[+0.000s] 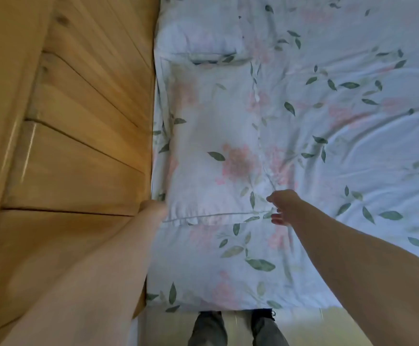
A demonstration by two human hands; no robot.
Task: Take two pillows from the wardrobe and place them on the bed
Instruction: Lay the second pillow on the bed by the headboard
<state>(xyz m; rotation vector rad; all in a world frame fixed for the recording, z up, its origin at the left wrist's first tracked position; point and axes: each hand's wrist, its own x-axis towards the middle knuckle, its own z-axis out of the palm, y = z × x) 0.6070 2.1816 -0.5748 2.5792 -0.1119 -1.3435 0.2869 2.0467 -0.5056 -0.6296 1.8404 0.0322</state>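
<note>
No writing or label shows anywhere on the bedding or the wood. A floral pillow [218,146] lies flat on the bed [353,121], its long side just beside the wooden headboard [91,121], and a second pillow [198,38] sits beyond it, touching its far end. Both wear the same pale blue cover with pink flowers and green leaves as the sheet, so their edges are hard to pick out. The person's left hand [153,208] is at the near left corner of the closer pillow, between pillow and headboard; its fingers are hidden, so I cannot tell whether it grips. The right hand [282,206] is at the near right corner, fingers loosely spread and holding nothing. Below the bed's edge, the person's legs [208,328] in grey trousers stand against the mattress.
</note>
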